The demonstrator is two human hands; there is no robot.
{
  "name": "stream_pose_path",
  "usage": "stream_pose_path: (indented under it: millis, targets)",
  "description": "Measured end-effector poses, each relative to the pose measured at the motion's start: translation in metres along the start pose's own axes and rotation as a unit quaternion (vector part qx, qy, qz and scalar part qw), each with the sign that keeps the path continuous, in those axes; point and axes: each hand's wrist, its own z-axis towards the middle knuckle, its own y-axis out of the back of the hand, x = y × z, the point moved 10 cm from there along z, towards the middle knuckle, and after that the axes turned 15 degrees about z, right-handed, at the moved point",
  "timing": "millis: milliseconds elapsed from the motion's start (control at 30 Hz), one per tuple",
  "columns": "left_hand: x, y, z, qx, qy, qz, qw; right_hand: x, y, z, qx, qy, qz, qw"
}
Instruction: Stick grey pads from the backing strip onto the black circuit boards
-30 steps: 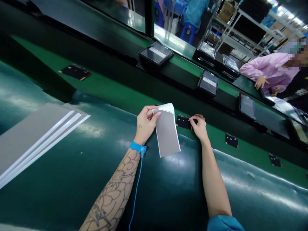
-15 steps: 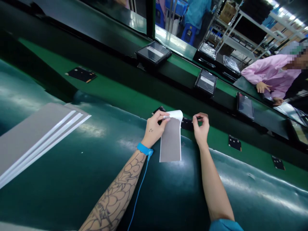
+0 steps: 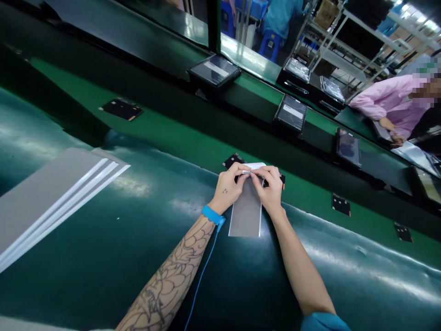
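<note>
A narrow grey sheet with white edges (image 3: 245, 220) hangs from my hands, its white back curling over at the top. My left hand (image 3: 229, 184) pinches the turned-over end between thumb and fingers; a blue wrist strap with a cord sits on that wrist. Closed against the same end is my right hand (image 3: 270, 186), its fingertips meeting the left ones. Exactly what lies between the right fingertips is partly hidden. Just behind the hands, a black circuit board (image 3: 233, 159) shows on the green belt, and another dark piece is partly covered by the right hand.
A stack of larger grey sheets (image 3: 51, 193) lies at left on the green bench (image 3: 155, 266). More black boards (image 3: 121, 109) ride the green belt (image 3: 179, 138). Beyond it, flat dark devices (image 3: 291, 113) stand on a raised line. A person in pink (image 3: 389, 99) works at far right.
My right hand has moved left to the curled end of the sheet and closed there. The left hand shifted slightly right. Boards moved right along the belt; the devices behind shifted slightly left.
</note>
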Motion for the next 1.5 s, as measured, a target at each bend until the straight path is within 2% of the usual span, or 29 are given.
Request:
stream_pose_path:
  millis: [167,333,400,500,667,767,833,933,1100,1267,1333,1400,1500]
  targets:
    - [0.001,-0.003,-0.001,0.009,-0.005,0.002,1.0,0.002,-0.001,0.0,0.002,0.011,0.028,1.0]
    - [0.0,-0.004,0.0,0.017,-0.002,0.011,1.0,0.001,-0.008,-0.002,0.022,-0.013,0.02,0.999]
    - [0.0,-0.003,0.0,0.015,0.001,0.013,1.0,0.002,-0.005,0.0,0.019,-0.008,0.029,0.999]
    - [-0.001,0.0,0.0,0.004,0.003,0.009,1.0,-0.013,0.023,0.007,-0.016,-0.025,0.044,0.999]
    - [0.001,0.002,0.0,-0.002,0.004,0.016,1.0,-0.084,0.1,0.006,-0.047,-0.145,0.013,0.988]
    - [0.003,0.0,0.0,0.005,0.004,0.015,1.0,-0.116,0.123,-0.005,-0.023,-0.193,-0.019,0.981]
    - [0.005,-0.001,0.0,0.006,0.005,0.015,1.0,-0.123,0.118,-0.012,0.018,-0.198,-0.029,0.98]
    - [0.006,-0.001,0.0,0.002,0.003,0.021,1.0,-0.118,0.106,-0.018,0.052,-0.194,-0.035,0.979]
    - [0.007,-0.001,0.0,0.002,-0.003,0.024,1.0,-0.112,0.106,-0.019,0.042,-0.201,-0.04,0.978]
    - [0.008,-0.001,0.0,0.001,-0.003,0.022,1.0,-0.122,0.109,-0.023,0.058,-0.207,-0.086,0.973]
    - [0.009,-0.001,0.0,0.001,-0.002,0.022,1.0,-0.126,0.113,-0.024,0.04,-0.205,-0.093,0.973]
    - [0.009,-0.002,0.0,0.002,0.002,0.025,1.0,-0.125,0.122,-0.023,-0.008,-0.201,-0.067,0.977]
    - [0.008,-0.003,0.0,0.004,0.005,0.025,1.0,-0.107,0.13,-0.018,-0.09,-0.172,-0.04,0.98]
